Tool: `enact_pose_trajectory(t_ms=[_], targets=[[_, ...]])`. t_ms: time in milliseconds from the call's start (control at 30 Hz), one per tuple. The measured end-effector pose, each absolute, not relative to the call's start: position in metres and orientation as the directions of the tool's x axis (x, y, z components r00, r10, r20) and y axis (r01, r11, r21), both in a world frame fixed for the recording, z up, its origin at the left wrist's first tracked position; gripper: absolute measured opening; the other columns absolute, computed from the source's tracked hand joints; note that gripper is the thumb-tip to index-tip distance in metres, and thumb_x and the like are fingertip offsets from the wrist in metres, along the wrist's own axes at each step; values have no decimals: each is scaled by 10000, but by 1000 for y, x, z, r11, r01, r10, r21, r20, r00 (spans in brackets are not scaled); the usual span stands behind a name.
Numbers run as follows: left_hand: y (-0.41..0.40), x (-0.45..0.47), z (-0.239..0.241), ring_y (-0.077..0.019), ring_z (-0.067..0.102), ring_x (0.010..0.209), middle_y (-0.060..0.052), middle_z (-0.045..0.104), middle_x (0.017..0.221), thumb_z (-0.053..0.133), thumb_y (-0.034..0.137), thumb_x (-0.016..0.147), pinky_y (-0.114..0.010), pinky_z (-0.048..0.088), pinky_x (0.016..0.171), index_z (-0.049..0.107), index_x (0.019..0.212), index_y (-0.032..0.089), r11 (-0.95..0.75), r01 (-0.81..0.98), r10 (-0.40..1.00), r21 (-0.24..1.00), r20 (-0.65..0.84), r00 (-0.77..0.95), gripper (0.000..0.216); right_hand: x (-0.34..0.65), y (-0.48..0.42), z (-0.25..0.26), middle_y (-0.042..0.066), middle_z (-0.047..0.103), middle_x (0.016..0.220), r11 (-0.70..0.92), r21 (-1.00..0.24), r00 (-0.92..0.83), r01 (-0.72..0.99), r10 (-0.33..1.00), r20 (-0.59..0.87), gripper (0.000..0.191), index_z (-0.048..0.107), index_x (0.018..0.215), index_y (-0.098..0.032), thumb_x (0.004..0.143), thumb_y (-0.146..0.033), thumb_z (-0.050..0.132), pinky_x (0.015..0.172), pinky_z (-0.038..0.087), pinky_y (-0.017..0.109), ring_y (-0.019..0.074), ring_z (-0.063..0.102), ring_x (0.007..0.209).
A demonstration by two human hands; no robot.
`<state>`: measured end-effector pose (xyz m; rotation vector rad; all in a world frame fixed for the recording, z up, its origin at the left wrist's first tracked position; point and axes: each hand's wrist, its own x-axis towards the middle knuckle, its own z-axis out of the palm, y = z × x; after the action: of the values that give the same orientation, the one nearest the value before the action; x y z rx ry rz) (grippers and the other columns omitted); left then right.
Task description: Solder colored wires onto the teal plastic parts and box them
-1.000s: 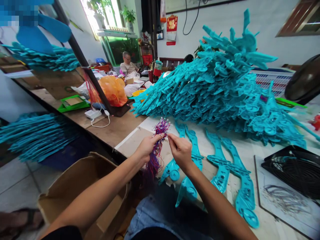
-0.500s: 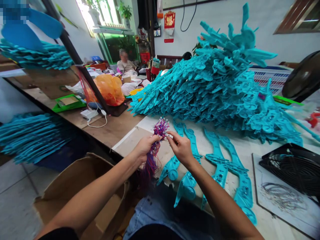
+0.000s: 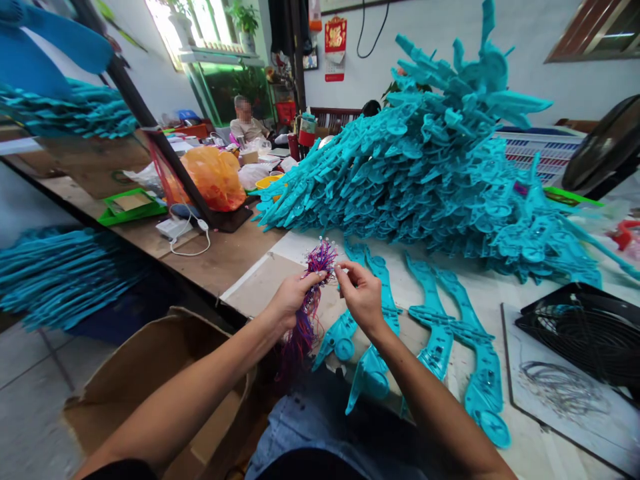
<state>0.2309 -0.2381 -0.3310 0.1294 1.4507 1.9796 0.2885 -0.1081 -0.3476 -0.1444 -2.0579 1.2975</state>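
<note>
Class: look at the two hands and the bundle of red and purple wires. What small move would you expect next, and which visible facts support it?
Probably the right hand draws one strand clear of the wire bundle. The left hand grips the bundle upright, and the right fingertips pinch at its tips. Teal plastic pieces lie flat on the table just beyond.

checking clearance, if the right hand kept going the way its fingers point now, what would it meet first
The right hand points up and left, so it would first meet the bundle of red and purple wires gripped by the left hand; depth is hard to judge.
</note>
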Motion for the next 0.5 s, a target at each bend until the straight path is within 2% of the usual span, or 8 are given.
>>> enact_pose_trajectory(t_ms=[100,200,300,500], targets=[[-242,227,-333,-41,306,319,83,418,410,760,439,612,-171,172,348,532,747,162,-138,-460,586,877,-302,-752,384,292,-101,-342,-26,524,557,571,-770,-786,-284,322,528,228,708,947,-168,841,-338,599,504,368,232,100,452,498],[-245,226,-334,-38,303,327,76,422,415,764,447,612,-173,162,353,558,758,147,-112,-460,604,881,-307,-735,392,295,-94,-334,25,624,673,662,-688,-792,-298,231,565,187,721,857,-175,861,-297,580,577,411,246,123,540,597],[-245,228,-333,-36,311,342,75,422,421,777,439,602,-177,168,363,587,772,130,-110,-447,609,888,-295,-736,401,295,-94,-330,36,667,726,692,-664,-774,-282,246,584,192,705,806,-185,883,-285,560,628,438,255,140,584,650],[-243,229,-332,-36,330,368,70,435,438,785,437,604,-179,194,382,595,770,124,-118,-423,600,898,-274,-751,402,299,-103,-336,29,684,738,646,-698,-745,-309,292,600,176,695,868,-193,897,-306,564,614,465,252,140,600,632]])
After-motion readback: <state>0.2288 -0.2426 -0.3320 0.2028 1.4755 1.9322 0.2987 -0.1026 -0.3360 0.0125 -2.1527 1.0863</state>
